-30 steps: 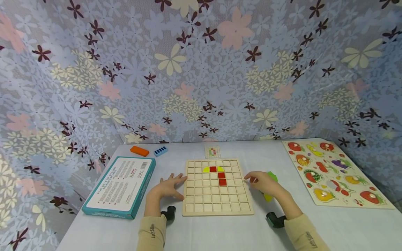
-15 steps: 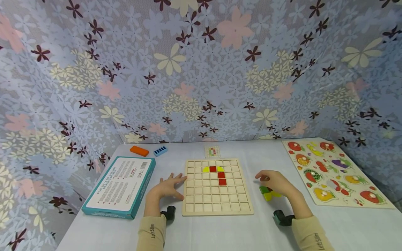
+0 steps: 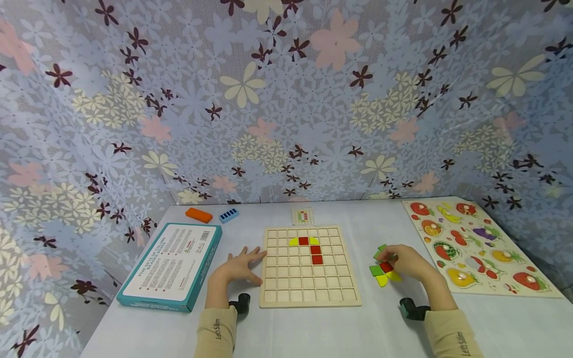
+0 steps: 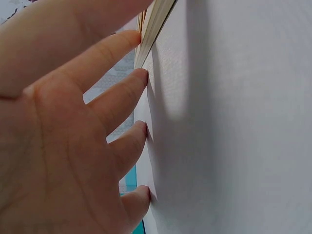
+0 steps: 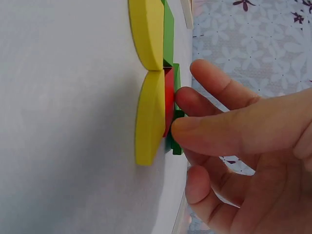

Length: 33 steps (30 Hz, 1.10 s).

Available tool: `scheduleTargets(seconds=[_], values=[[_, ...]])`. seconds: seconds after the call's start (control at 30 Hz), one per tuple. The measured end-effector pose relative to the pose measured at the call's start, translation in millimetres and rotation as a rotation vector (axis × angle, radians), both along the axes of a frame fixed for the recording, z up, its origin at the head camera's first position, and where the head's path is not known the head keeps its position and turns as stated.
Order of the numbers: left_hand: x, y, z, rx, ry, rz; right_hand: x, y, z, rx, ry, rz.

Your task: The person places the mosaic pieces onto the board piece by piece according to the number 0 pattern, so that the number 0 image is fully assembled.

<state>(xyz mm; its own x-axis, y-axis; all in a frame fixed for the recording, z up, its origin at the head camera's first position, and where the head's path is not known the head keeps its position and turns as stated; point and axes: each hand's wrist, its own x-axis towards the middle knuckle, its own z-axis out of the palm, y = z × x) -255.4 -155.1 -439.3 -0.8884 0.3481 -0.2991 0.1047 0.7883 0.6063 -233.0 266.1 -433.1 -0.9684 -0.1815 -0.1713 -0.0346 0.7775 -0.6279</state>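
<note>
Drawn away from the wooden grid board [image 3: 286, 273] since a second ago, the right hand [image 3: 405, 261] is now reaching down to the loose pieces lying on the bench [image 3: 313, 330] beyond that board's right edge. Its thumb and fingers are curving close over a red square [image 3: 386, 268], with green pieces [image 3: 376, 270] and two round-edged yellow pieces [image 3: 394, 276] lying against it or near it; whether this grip is pinching one of them, I cannot tell. On the grid board a red tile [image 3: 304, 241] is sitting between two yellow tiles [image 3: 293, 241], and two more red tiles [image 3: 317, 259] are running downward below the right-hand yellow one. At the opposite edge the left hand [image 3: 237, 267] is staying put, its grip spread wide, thumb and forefinger touching the board's side. Behind the board a small pattern card [image 3: 303, 216] is lying flat. Farther left, a teal-edged box [image 3: 165, 263] is resting face up in front of an orange block [image 3: 198, 215] and a blue block [image 3: 229, 215]; far right, a fruit puzzle [image 3: 474, 248] is lying at a slant.
</note>
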Motion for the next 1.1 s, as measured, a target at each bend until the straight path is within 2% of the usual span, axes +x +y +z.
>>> scheduleTargets(seconds=[0.23, 0.57, 0.73, 1.1], values=[[0.5, 0.2, -1.7, 0.013, -0.011, 0.009, -1.0, 0.9, -3.6, 0.016, -0.015, 0.008], [2.7, -1.4, 3.8, 0.022, 0.003, -0.009, 1.5, 1.7, 2.1, 0.045, -0.052, 0.02], [-0.2, 0.0, -0.5, 0.01, -0.004, 0.011, 1.0, 2.8, 1.8, 0.03, -0.031, 0.03], [-0.9, 0.0, -3.7, 0.001, 0.002, 0.009, 4.6, 3.4, 2.4, 0.048, 0.001, 0.015]])
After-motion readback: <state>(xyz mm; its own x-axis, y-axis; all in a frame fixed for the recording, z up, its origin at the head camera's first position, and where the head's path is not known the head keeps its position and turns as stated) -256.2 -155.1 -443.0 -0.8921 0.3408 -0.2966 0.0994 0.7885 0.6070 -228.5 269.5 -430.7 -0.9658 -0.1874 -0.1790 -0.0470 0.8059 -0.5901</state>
